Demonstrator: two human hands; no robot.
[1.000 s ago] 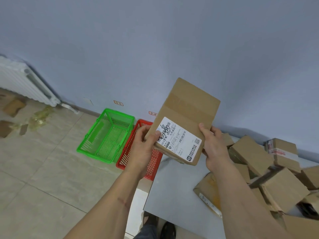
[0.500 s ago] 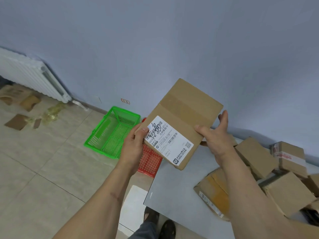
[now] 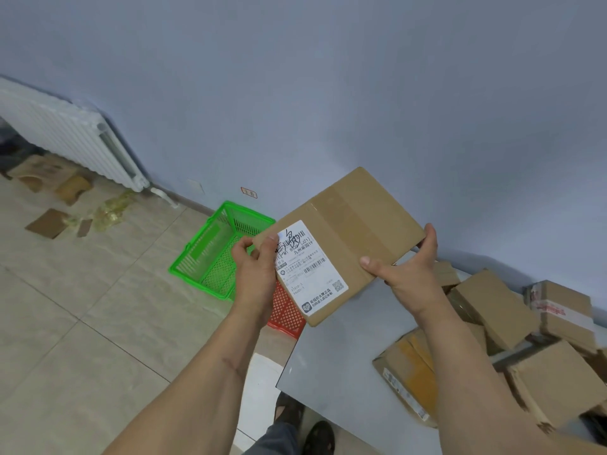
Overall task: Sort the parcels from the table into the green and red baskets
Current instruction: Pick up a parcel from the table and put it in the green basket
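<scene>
Evenly, softly lit from overhead; bluish cast across the wall. Faint shadows only, under the green basket and along the table edge. No hard glare. Strong wide-angle bending toward the corners, radiator curved. Slight motion blur on the parcels at far right; label print sharp.

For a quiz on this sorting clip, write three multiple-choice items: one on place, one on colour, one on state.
1. Where does the green plastic basket stand?
A. on the grey table
B. on the tiled floor by the wall
C. on the radiator

2. What colour is the label on the held brown cardboard parcel?
A. white
B. yellow
C. blue

3. How is the parcel held?
A. left hand only
B. lying on the table
C. both hands

Answers: 1 B, floor tiles surround it. 2 A, white with black print. 3 C, the left hand and right hand grip opposite edges.
</scene>
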